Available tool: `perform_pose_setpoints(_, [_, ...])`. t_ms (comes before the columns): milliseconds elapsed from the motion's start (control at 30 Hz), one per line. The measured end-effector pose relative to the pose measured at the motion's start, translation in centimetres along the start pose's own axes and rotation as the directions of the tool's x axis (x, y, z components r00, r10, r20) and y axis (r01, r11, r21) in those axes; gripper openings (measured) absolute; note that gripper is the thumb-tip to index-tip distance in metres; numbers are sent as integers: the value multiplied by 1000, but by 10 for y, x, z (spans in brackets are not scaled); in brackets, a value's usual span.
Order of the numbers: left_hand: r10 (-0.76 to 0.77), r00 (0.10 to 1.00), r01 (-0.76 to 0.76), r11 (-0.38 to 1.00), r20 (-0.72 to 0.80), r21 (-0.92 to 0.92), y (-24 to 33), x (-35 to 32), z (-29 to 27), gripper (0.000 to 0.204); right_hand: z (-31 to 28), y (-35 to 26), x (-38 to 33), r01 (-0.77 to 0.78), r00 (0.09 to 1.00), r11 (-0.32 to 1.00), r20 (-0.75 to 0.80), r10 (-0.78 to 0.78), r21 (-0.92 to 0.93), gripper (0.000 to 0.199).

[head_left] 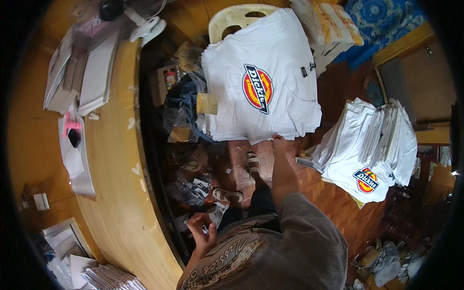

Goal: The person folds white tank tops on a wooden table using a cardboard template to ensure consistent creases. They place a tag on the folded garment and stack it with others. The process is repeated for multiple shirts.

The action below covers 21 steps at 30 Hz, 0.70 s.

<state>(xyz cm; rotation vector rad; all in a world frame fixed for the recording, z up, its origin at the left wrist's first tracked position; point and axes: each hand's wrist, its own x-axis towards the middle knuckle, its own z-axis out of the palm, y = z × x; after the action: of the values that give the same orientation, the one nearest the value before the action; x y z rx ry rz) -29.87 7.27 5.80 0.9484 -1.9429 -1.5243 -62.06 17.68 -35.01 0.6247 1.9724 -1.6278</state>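
Observation:
A thick pile of white printed fabric pieces, perhaps shirt panels, lies over a cream plastic chair. The top piece bears a red, yellow and dark blue emblem. At the pile's near edge, my right hand is closed on the rim of the white fabric, with my arm stretched forward. Close to my body, my left hand hovers with curled fingers; a small whitish bit shows by the fingertips, too small to name. A black binder clip sits on the pile's right side.
A long wooden table runs along the left, bearing stacked boards. To the right stands another pile of white printed fabric. Plastic bags and scraps litter the floor beside my sandalled feet. More bags lie lower right.

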Motion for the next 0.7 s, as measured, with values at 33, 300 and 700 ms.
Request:
perform_pose_setpoints(33, [-8,1000,6,998,22,64,-3,2,11,33,10,-4,-1,103,992,980,86,-89,-169,27])
perform_pose_setpoints(300, [-161,978,129,967,134,218,10,27,46,28,50,-36,-41,-284,939,958,217,268,47,32])
perform_pose_setpoints(700, [124,971,-182,937,206,297,51,99,15,26,6,-363,-134,578,749,752,160,-643,316,34])
